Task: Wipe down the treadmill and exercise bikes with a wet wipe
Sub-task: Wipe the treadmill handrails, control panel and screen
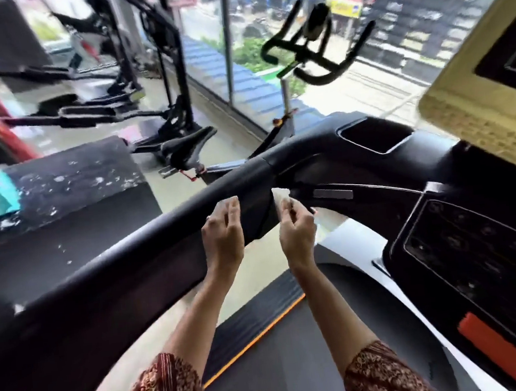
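Observation:
I stand on the treadmill belt (287, 361), facing its black left handrail (122, 251). The dark console (479, 255) is to my right. My left hand (223, 237) and my right hand (297, 232) are raised side by side just below the handrail. Each pinches a bit of a white wet wipe (282, 194) at the fingertips. The wipe's middle is hard to make out against the dark rail. Beyond the rail stands an exercise bike with a black saddle (187, 145) and black handlebars (315, 52).
A glass window wall (234, 38) runs behind the bike. More black gym machines (130, 81) stand at the back left. A scuffed black box (58, 190) with a teal patch sits left of the handrail. An orange tag (492, 346) marks the console's lower edge.

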